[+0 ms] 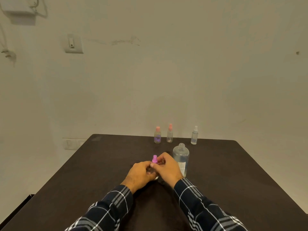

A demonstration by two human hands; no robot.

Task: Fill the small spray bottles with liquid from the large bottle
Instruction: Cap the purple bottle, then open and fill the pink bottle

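At mid-table, left hand (141,174) curled round a small spray bottle (154,159), right hand (166,167) pinching at the base of its magenta cap; clear body mostly hidden by fingers. Just beside the right hand, upright and uncapped, the large bottle (180,157), clear, white-labelled. Along the dark table's (100,164) far edge, a pink-capped bottle (157,135), a second pink-capped bottle (169,133), a white-capped bottle (194,135).

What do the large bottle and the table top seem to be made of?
The large bottle looks like clear, slightly hazy plastic: one sees through its wall, and its open neck is threaded. The table looks like dark brown wood or laminate with a matte finish: it shows no sharp reflections. I cannot tell which of the two it is.
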